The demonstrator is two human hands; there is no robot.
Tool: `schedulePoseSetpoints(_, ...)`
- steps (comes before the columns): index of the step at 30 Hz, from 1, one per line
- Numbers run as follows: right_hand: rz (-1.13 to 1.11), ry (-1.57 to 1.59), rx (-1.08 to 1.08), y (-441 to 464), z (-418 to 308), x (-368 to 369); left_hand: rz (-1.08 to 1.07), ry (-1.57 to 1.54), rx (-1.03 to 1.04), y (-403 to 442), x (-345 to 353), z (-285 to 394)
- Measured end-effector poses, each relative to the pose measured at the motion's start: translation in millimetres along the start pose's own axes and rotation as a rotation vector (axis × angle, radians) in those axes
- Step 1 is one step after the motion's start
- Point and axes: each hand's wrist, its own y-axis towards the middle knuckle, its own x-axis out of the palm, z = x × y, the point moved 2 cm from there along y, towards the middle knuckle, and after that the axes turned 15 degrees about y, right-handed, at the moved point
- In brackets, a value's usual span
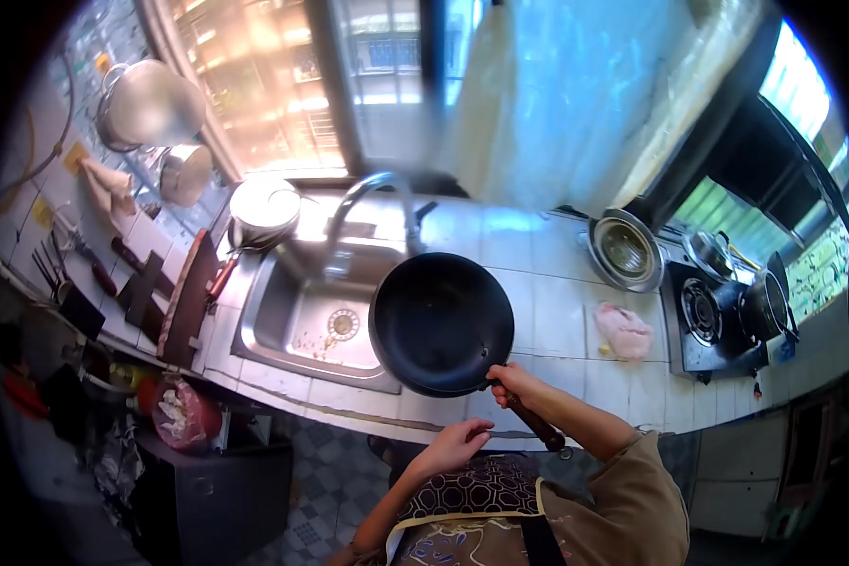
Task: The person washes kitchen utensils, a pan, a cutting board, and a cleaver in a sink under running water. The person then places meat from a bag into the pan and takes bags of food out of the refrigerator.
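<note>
A black frying pan [434, 325] with a brown handle hangs over the counter, its left side overlapping the sink's right edge. My right hand [516, 385] is closed round the handle close to the pan's rim. Below the pan, near the counter's front edge, my left hand [457, 442] holds nothing I can see, its fingers stretched out and apart from the pan. To the left lies the steel sink [283, 307] with bits of food near its drain, and a curved faucet [373, 184] rises behind it.
A pinkish bag [623, 330] lies on the tiled counter at right, below a metal bowl [623, 250]. Farther right stands a gas stove [712, 316] with a dark pot [764, 304]. Stacked pots [264, 209] and a knife rack [146, 283] are at left.
</note>
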Motion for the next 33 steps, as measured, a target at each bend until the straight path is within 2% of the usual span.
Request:
schedulePoseSetpoints(2,0.021,-0.011,0.019,23.8,8.1,53.8,0.002,-0.118,-0.043,-22.4,-25.3,-22.9)
schedulePoseSetpoints(4,0.015,0.02,0.034,54.6,22.5,98.7,0.045,-0.551,-0.241,-44.4,-49.1,-41.4)
schedulePoseSetpoints(5,0.015,0.014,0.042,71.3,30.5,117.4,0.05,-0.559,-0.245,-52.9,-63.4,-48.2)
schedulePoseSetpoints(7,0.041,0.11,0.08,93.2,40.6,160.7,0.117,-0.88,-0.345,-65.1,-90.7,-61.8)
schedulePoseSetpoints(8,0.073,0.132,0.043,104.1,46.9,178.6,0.2,-0.889,-0.386,-67.6,-100.1,-72.0)
schedulePoseSetpoints(9,0.081,0.135,0.049,111.0,51.8,196.2,0.193,-0.894,-0.392,-70.6,-106.8,-83.3)
schedulePoseSetpoints(11,0.161,0.245,0.06,124.8,54.7,224.7,0.392,-0.869,-0.414,-70.9,-120.7,-107.9)
schedulePoseSetpoints(12,0.188,0.268,0.091,130.3,58.3,237.6,0.415,-0.859,-0.433,-68.9,-128.0,-116.5)
schedulePoseSetpoints(15,0.21,0.423,0.194,147.1,67.3,262.3,0.283,-1.214,-0.339,-65.9,-155.2,-128.5)
schedulePoseSetpoints(16,0.212,0.409,0.229,155.4,71.9,265.6,0.342,-1.189,-0.415,-67.5,-160.0,-130.7)
schedulePoseSetpoints(21,0.191,0.41,0.332,164.8,72.9,274.7,0.369,-1.082,-0.426,-72.0,-173.4,-132.7)
schedulePoseSetpoints(23,-0.023,0.441,0.448,181.2,78.6,254.9,0.307,-1.011,-0.45,-75.9,-177.0,-148.6)
schedulePoseSetpoints(25,-0.166,0.002,0.553,166.8,57.7,221.8,0.266,-0.992,-0.499,-84.2,-192.2,-147.6)
schedulePoseSetpoints(27,-0.032,-0.267,0.084,165.8,1.7,177.8,0.236,-1.01,-0.545,-88.8,-199.5,-148.6)
schedulePoseSetpoints(29,0.213,-0.101,-0.404,190.3,-67.8,129.9,0.232,-0.932,-0.586,-90.5,-204.2,-141.2)
schedulePoseSetpoints(30,0.266,-0.032,-0.596,196.5,-109.9,120.9,0.241,-0.913,-0.6,-90.3,-204.3,-140.7)
schedulePoseSetpoints(32,0.305,-0.017,-0.785,212.3,-181.7,116.6,0.257,-0.902,-0.621,-88.7,-203.7,-144.1)
schedulePoseSetpoints(33,0.266,-0.045,-0.8,232.1,-209.4,108.8,0.269,-0.887,-0.612,-88.9,-202.7,-144.9)
